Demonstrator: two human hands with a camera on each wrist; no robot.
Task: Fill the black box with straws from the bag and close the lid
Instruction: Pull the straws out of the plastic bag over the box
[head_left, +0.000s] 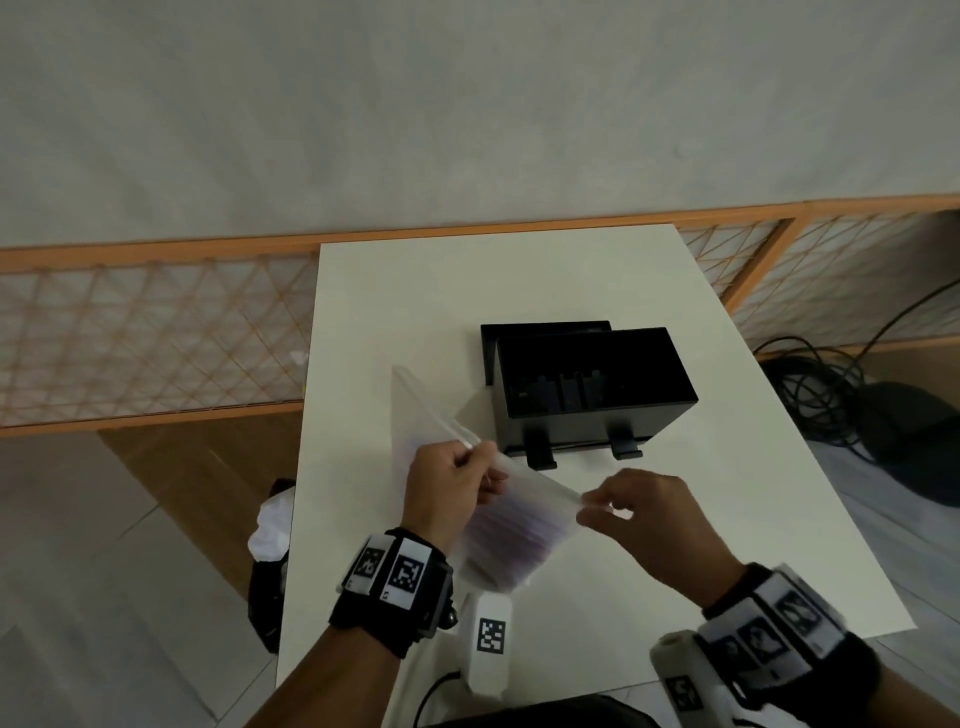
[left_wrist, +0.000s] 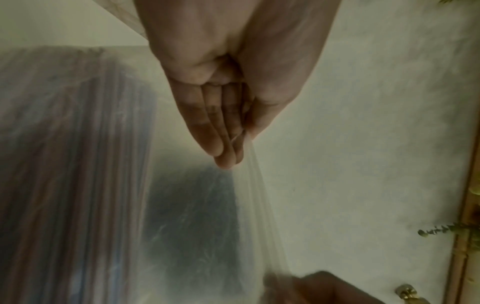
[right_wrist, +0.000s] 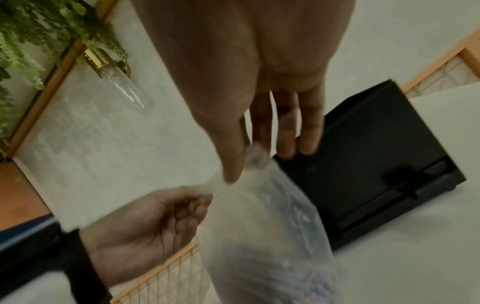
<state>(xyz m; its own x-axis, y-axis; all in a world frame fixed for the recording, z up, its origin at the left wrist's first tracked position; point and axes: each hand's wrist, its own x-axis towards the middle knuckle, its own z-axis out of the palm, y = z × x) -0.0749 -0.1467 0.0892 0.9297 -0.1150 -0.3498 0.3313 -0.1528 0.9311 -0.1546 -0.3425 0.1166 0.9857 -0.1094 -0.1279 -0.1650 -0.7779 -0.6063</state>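
Observation:
A clear plastic bag (head_left: 511, 525) of pale striped straws (left_wrist: 64, 164) hangs above the near part of the white table (head_left: 415, 312). My left hand (head_left: 447, 488) pinches the bag's top edge on the left; its fingers (left_wrist: 221, 139) press the film against the thumb. My right hand (head_left: 634, 504) pinches the same edge on the right, and the film (right_wrist: 257, 156) is caught between its thumb and a finger. Just behind the hands stands the black box (head_left: 592, 384), open on top, with its lid (head_left: 540, 332) behind it. The box (right_wrist: 376, 164) looks empty.
An orange wooden lattice fence (head_left: 156, 332) runs behind the table. Black cables and a dark bag (head_left: 909, 441) lie on the floor to the right. A dark bin with white paper (head_left: 270, 545) sits by the table's left edge. Green plants (right_wrist: 31, 41) show in the right wrist view.

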